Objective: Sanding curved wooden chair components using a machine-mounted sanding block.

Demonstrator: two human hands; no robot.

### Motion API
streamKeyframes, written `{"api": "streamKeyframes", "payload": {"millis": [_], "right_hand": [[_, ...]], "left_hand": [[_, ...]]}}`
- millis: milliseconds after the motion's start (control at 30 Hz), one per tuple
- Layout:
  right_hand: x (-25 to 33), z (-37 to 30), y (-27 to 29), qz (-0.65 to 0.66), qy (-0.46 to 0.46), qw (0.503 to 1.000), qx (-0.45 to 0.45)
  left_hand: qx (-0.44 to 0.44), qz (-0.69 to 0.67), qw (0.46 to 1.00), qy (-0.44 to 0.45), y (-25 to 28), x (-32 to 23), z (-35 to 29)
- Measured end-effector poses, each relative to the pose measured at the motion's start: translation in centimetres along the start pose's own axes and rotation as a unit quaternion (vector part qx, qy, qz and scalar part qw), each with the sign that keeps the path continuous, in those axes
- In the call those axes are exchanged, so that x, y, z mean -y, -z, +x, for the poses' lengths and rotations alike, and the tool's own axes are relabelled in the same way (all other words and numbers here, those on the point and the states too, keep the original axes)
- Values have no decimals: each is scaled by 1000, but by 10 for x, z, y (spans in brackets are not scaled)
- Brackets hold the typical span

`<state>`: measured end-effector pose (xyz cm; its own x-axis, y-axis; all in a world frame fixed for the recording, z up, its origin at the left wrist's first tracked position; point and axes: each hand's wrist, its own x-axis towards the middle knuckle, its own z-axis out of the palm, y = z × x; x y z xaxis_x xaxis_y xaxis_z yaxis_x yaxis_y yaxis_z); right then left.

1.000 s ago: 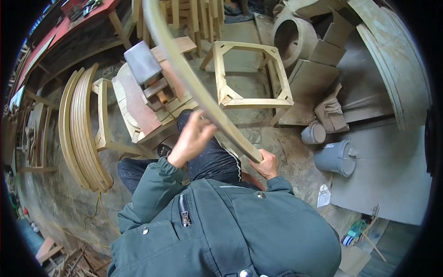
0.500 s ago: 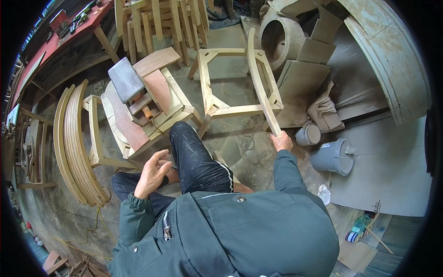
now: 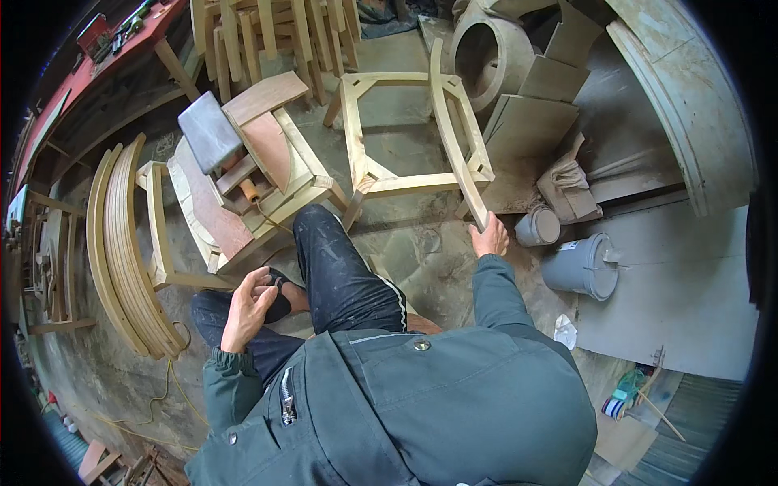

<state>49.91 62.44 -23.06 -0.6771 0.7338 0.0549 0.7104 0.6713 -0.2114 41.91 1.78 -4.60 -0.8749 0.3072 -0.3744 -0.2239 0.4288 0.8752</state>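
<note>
My right hand (image 3: 491, 238) grips the near end of a long, curved wooden strip (image 3: 448, 130). The strip leans across the right side of a pale wooden stool frame (image 3: 409, 185), its far end reaching past the frame's back rail. Above my left thigh my left hand (image 3: 248, 306) hovers with fingers apart and nothing in it. Ahead of that hand stands another wooden frame (image 3: 304, 194) bearing reddish plywood pieces (image 3: 263, 101), a grey box-like block (image 3: 211, 132) and an orange cylindrical piece (image 3: 250, 189).
Several curved wooden strips (image 3: 134, 251) stand bundled at the left. Stacked wooden frames (image 3: 275, 36) rise at the back, beside a red-topped bench (image 3: 101, 61). To the right are a grey lidded bucket (image 3: 579, 267), a smaller bucket (image 3: 538, 227) and board offcuts (image 3: 535, 130). A yellow cord (image 3: 166, 389) lies on the floor.
My left hand has shifted slightly down and left. The right hand still holds the curved strip, which lies nearly the same way across the frame. The whole view has shifted a little.
</note>
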Motion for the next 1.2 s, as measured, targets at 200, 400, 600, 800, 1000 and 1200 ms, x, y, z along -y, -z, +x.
{"api": "streamKeyframes", "payload": {"millis": [200, 400, 600, 800, 1000, 1200], "right_hand": [[-20, 23, 7, -29, -20, 994, 103], [-33, 46, 18, -59, 44, 994, 86], [-38, 57, 14, -37, 65, 995, 66], [-35, 80, 30, -91, 4, 990, 110], [12, 85, 24, -6, 62, 998, 11], [39, 52, -14, 154, 222, 959, -88]], "left_hand": [[-1, 9, 1000, -9, 9, -4, 1], [-24, 28, 999, -1, 24, 15, -6], [-17, 17, 999, 21, 20, 22, -3], [-1, 33, 999, 15, 16, -5, 14], [-14, 58, 998, 23, 12, -6, 21], [-54, 43, 996, -49, 10, 3, 29]]}}
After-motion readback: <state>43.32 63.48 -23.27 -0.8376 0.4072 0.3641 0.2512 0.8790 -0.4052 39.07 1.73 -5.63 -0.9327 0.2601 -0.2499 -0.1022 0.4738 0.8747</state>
